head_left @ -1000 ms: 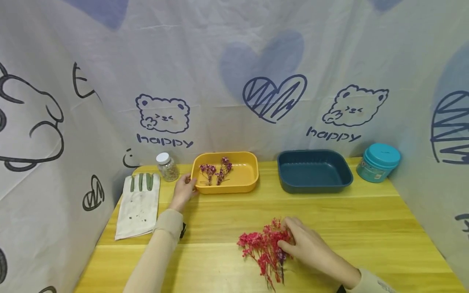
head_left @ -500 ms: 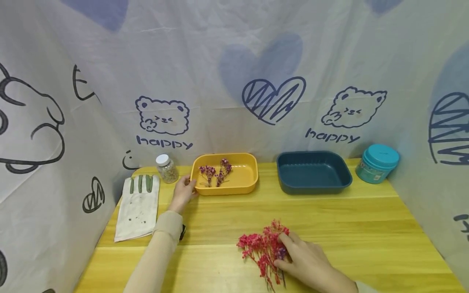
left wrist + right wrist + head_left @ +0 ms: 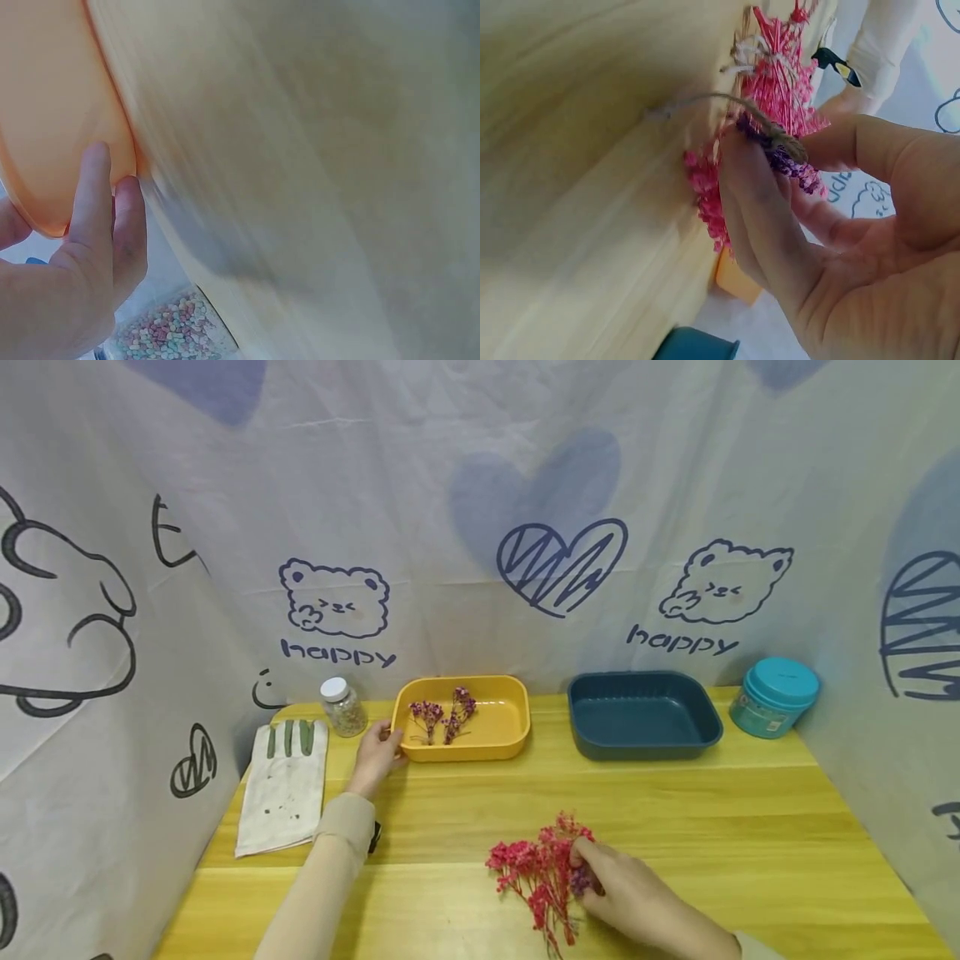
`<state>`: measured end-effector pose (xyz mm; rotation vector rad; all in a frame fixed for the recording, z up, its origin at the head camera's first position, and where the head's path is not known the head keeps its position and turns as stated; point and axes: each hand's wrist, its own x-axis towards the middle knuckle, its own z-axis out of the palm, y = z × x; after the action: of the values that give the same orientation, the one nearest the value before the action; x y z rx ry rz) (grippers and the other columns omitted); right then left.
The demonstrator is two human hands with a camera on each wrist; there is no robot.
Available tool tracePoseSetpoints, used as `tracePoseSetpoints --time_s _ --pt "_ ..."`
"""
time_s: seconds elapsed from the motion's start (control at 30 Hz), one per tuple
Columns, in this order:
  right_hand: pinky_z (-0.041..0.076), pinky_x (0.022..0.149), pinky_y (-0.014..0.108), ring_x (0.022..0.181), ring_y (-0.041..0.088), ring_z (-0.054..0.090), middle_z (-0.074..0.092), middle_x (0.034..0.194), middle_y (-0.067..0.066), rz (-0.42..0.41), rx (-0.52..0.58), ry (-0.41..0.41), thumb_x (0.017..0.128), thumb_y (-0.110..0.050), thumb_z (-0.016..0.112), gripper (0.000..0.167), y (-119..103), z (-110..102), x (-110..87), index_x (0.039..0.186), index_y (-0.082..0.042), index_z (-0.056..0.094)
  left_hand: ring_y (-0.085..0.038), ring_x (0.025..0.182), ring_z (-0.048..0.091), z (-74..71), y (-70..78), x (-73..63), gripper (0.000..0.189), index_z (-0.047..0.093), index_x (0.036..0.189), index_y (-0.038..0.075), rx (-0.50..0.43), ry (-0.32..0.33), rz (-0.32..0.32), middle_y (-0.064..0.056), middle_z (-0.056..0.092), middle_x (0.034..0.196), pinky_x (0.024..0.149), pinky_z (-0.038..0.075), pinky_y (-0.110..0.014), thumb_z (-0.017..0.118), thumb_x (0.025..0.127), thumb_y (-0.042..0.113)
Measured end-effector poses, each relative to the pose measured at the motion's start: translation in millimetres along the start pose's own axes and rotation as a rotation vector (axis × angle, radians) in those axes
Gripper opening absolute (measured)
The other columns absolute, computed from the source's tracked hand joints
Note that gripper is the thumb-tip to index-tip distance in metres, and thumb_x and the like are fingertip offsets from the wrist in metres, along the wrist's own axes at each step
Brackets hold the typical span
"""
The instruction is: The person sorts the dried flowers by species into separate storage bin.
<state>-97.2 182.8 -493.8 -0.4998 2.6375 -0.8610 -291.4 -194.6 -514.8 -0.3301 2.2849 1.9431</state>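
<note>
In the head view my left hand (image 3: 377, 758) holds the left end of a yellow tray (image 3: 480, 749). Two sprigs of purple dried flowers (image 3: 459, 714) lie inside that tray. The left wrist view shows fingers and thumb on both sides of the tray's rim (image 3: 124, 112). Lower right, my right hand (image 3: 633, 893) pinches another purple dried flower sprig (image 3: 784, 159) between thumb and fingers. A bunch of pink dried flowers (image 3: 528, 864) lies on the table just left of this hand. The right wrist view shows a thin brown stem (image 3: 739, 100) curving from the held sprig.
A dark blue tray (image 3: 645, 749) stands at the back right, beside a turquoise lidded tub (image 3: 776, 697). Left of the yellow tray is a white-capped jar (image 3: 345, 710) of small pellets. A white and green glove (image 3: 281, 793) lies at the table's left edge. Printed cloth hangs around the table.
My right hand has come down over the pink bunch, closed its fingertips on the purple sprig and shifted it slightly right. The left hand keeps its place on the yellow tray.
</note>
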Motion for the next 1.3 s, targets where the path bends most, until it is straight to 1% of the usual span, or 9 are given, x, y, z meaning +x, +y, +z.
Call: tracePoseSetpoints --time_s 0.13,0.3,0.53,0.6,0.7,0.83,0.93,1.07,1.3 --pt "0.044 0.063 0.023 0.080 0.007 0.050 0.062 0.095 -0.003 -0.054 0.067 -0.023 0.080 0.002 0.069 0.036 3 -8 0.7 0.112 -0.014 0.065 -0.034 0.122 0.057 -0.1 -0.3 -0.2 0.049 0.035 0.158 -0.007 -0.008 -0.006 -0.003 -0.030 0.045 0.146 0.115 0.053 -0.057 0.043 0.114 0.015" --pt "0.044 0.063 0.019 0.081 0.001 0.048 0.058 0.095 -0.004 -0.138 0.098 -0.067 0.079 0.009 0.063 0.057 1 -24 -1.3 0.134 -0.009 0.067 -0.036 0.124 0.058 -0.5 1.4 0.2 0.050 0.035 0.158 -0.006 -0.004 -0.004 -0.008 -0.030 0.045 0.146 0.115 0.053 -0.056 0.043 0.114 0.015" --pt "0.050 0.073 0.020 0.097 0.006 0.057 0.066 0.140 0.015 -0.169 0.217 -0.185 0.089 0.004 0.061 0.051 -7 -55 6.2 0.137 -0.013 0.069 -0.036 0.125 0.057 -1.3 3.2 0.2 0.049 0.036 0.158 -0.006 0.000 -0.002 -0.008 -0.030 0.046 0.146 0.115 0.053 -0.056 0.042 0.114 0.014" --pt "0.054 0.080 0.021 0.108 0.010 0.061 0.068 0.141 0.014 -0.183 0.218 -0.163 0.091 0.003 0.060 0.050 -8 -60 11.0 0.138 -0.012 0.069 -0.037 0.125 0.057 -0.9 3.0 0.5 0.048 0.036 0.157 -0.006 0.002 0.001 -0.006 -0.030 0.046 0.146 0.115 0.053 -0.055 0.041 0.114 0.014" --pt "0.057 0.080 0.023 0.107 0.016 0.065 0.071 0.134 0.015 -0.176 0.235 -0.103 0.092 0.004 0.057 0.052 -12 -65 20.1 0.141 -0.011 0.067 -0.039 0.127 0.056 0.0 3.0 0.6 0.048 0.036 0.157 -0.007 -0.003 0.004 -0.006 -0.030 0.045 0.146 0.115 0.053 -0.055 0.041 0.114 0.013" --pt "0.057 0.062 0.026 0.090 0.020 0.064 0.067 0.130 0.022 -0.139 0.370 -0.036 0.092 0.009 0.052 0.056 -15 -68 35.5 0.146 -0.007 0.059 -0.042 0.132 0.054 0.4 3.1 0.6 0.048 0.035 0.158 -0.006 -0.007 0.010 -0.008 -0.030 0.045 0.146 0.116 0.053 -0.055 0.040 0.114 0.013" --pt "0.057 0.056 0.027 0.079 0.020 0.063 0.060 0.136 0.029 -0.119 0.484 -0.001 0.095 0.010 0.049 0.055 -16 -72 47.6 0.148 -0.004 0.055 -0.043 0.134 0.053 0.6 3.2 0.7 0.048 0.035 0.158 -0.006 -0.009 0.017 -0.010 -0.029 0.045 0.145 0.116 0.053 -0.055 0.040 0.113 0.012" --pt "0.060 0.061 0.027 0.075 0.021 0.067 0.055 0.143 0.032 -0.079 0.570 0.044 0.097 0.009 0.047 0.055 -17 -78 65.0 0.150 -0.005 0.053 -0.044 0.134 0.053 0.9 2.4 1.7 0.048 0.036 0.157 -0.007 -0.005 0.024 -0.008 -0.029 0.045 0.143 0.115 0.053 -0.055 0.040 0.113 0.012" --pt "0.066 0.077 0.028 0.095 0.018 0.069 0.052 0.150 0.026 0.040 0.636 0.076 0.104 0.005 0.048 0.044 -21 -86 98.2 0.145 -0.005 0.060 -0.044 0.129 0.057 2.0 1.0 2.7 0.046 0.038 0.155 -0.007 0.004 0.032 0.001 -0.030 0.047 0.141 0.111 0.057 -0.052 0.043 0.113 0.010"
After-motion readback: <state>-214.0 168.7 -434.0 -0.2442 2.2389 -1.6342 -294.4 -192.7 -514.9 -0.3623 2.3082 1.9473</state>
